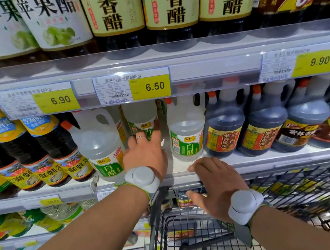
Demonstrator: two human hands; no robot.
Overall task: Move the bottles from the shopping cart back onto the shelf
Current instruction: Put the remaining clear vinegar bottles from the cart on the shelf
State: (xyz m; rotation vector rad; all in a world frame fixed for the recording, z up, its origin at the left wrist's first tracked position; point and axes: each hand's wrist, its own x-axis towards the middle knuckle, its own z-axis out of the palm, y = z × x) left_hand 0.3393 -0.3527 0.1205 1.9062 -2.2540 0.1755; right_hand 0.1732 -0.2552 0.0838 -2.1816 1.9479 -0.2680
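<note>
On the middle shelf (pixel 243 163) stand white vinegar jugs with green labels. One jug (pixel 100 144) is at the left, one (pixel 187 135) at the right, and a third (pixel 142 123) sits further back in the gap between them. My left hand (pixel 145 156) reaches into that gap with its fingers stretched out and the fingertips against the rear jug's label. My right hand (pixel 215 186) rests lower, with its fingers over the grey front rim (pixel 173 188) of the black wire shopping cart (pixel 305 192) and its thumb below. What lies inside the cart is mostly hidden.
Dark vinegar jugs (pixel 224 131) fill the shelf to the right, and oyster sauce bottles (pixel 49 155) lean at the left. Above, a clear price rail (pixel 205 71) overhangs the jugs' caps. More bottles stand on the upper and lower shelves. The cart is pressed up against the shelving.
</note>
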